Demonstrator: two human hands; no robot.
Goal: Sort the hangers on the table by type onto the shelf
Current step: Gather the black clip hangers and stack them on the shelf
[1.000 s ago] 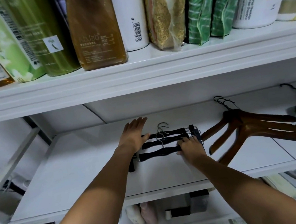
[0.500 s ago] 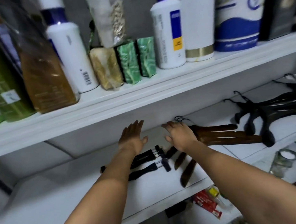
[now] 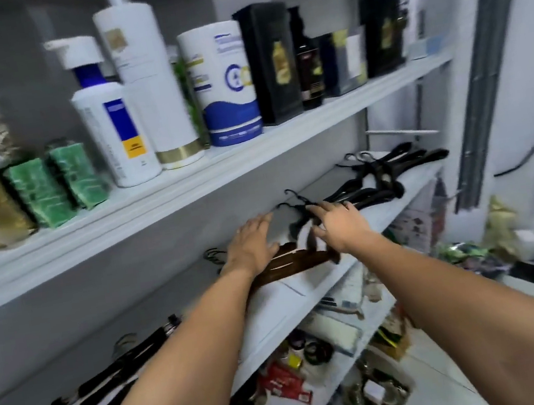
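Left hand [image 3: 252, 244]: palm down, fingers [image 3: 261, 220] straight and close together, holding nothing; the heel of the hand lies over the brown wooden hangers, but blur hides whether it presses on them.
Right hand [image 3: 340, 226]: palm down, fingers [image 3: 320, 210] spread and loosely bent, gripping nothing; whether the tips touch a hanger cannot be told.
Brown wooden hangers [image 3: 305, 260]: stacked flat on the middle shelf [image 3: 291, 306], directly beneath the left palm and wrist, their arms running out below the right thumb.
Black hangers [image 3: 370, 186]: a flat bunch on the same shelf, beyond and to the right of the right fingertips; the nearest hooks sit between the two sets of fingertips, just ahead of them.
Clip hangers [image 3: 111, 374]: black bars with metal hooks, lying on the same shelf well behind the fingers, beside the left forearm on its left side.
Upper shelf [image 3: 188, 193]: above both hands, carrying a white pump bottle [image 3: 116, 131], green packets [image 3: 58, 181] and black boxes [image 3: 272, 62].
Lower shelf [image 3: 339, 396]: beneath the forearms, holding blurred small goods.
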